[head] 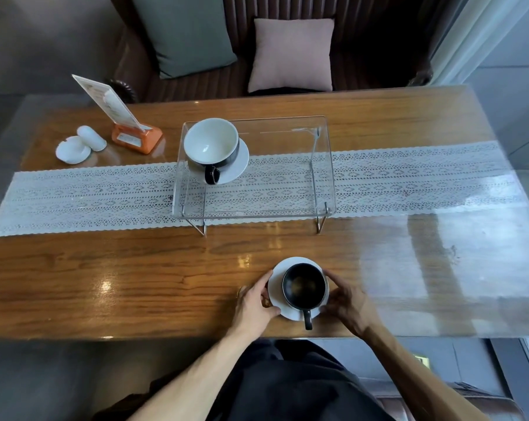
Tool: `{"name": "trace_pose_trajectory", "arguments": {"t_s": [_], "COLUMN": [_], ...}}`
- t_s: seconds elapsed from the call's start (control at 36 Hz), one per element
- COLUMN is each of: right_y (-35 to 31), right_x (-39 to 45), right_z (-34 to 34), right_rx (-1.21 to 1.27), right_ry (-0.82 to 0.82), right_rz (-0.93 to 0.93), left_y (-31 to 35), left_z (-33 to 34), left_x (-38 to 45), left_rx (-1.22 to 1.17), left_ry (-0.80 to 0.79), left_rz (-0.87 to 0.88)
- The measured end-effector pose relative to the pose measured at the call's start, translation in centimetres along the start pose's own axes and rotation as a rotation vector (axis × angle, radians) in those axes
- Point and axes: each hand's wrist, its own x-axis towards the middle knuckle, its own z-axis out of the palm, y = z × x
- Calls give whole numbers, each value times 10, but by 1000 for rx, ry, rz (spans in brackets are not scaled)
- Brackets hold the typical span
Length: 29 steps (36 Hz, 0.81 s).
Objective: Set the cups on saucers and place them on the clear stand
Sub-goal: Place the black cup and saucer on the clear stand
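Note:
A black cup (304, 287) stands on a white saucer (276, 287) near the table's front edge, its handle pointing toward me. My left hand (255, 302) grips the saucer's left rim and my right hand (345, 300) grips its right rim. Farther back stands the clear stand (275, 189) on thin metal legs over a lace runner. On the stand's back left corner sits a second cup (211, 142), white inside and black outside, on its own white saucer (240, 162).
A white lace runner (90, 199) crosses the wooden table (135, 284). At the back left are an orange menu holder (135, 136) and white ceramic pieces (80, 145). Behind the table a sofa holds a grey cushion (187, 34) and a pink one (292, 54).

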Motion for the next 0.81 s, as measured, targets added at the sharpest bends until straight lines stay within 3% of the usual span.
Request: {"name": "trace_pose_trajectory", "arguments": {"t_s": [0.81], "right_y": [-131], "right_x": [-23], "right_z": [-63], "right_rx": [-176], "right_ry": [92], "right_rz": [-173], "left_y": [80], "left_z": [-122], "left_x": [-4], "left_rx": [-106], "left_ry": [-2], "left_rz": [224]}}
